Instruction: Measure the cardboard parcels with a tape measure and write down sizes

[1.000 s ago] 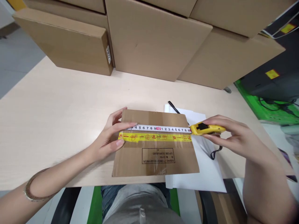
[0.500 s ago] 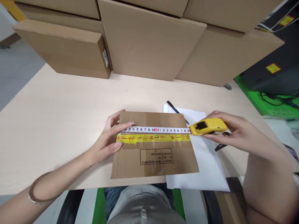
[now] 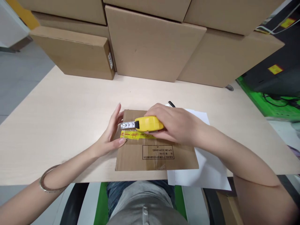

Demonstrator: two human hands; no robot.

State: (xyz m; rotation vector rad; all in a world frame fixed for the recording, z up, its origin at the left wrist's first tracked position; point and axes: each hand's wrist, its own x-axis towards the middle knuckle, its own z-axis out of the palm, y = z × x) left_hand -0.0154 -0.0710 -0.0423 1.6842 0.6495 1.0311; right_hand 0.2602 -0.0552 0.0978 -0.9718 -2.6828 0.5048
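Note:
A flat cardboard box (image 3: 131, 156) lies on the table, with a printed label frame and a strip of yellow tape (image 3: 132, 134) across its top. My left hand (image 3: 110, 136) holds the box's left edge, thumb on top; the other fingers are at the side, the index finger raised. My right hand (image 3: 173, 123) grips a yellow tape measure (image 3: 148, 123) above the box. Only a short length of its white blade (image 3: 128, 125) sticks out, the metal end at the box's left edge. Part of the yellow strip is hidden by my right hand.
White paper (image 3: 211, 172) lies partly under the box, with the tip of a black pen-like item (image 3: 172, 104) behind my right hand. Large cardboard boxes (image 3: 154, 43) stand along the table's far side. A thinner carton (image 3: 72, 56) is at the left of them.
My right hand has moved left with the tape measure, and the long blade has drawn back into the case until a short piece shows. My left index finger has lifted off the blade.

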